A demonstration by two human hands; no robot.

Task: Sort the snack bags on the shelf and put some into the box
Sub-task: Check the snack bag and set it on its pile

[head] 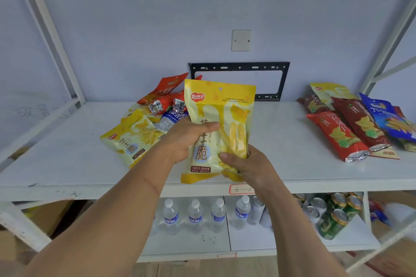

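Here the left hand (188, 139) and right hand (244, 164) both grip an upright yellow plastic snack bag (219, 119) above the white shelf's (281, 141) near edge.

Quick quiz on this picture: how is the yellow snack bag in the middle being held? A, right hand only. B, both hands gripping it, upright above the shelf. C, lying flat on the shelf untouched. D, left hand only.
B: the left hand grips the middle of the yellow snack bag and the right hand grips its lower right corner, with the bag upright above the front of the shelf.
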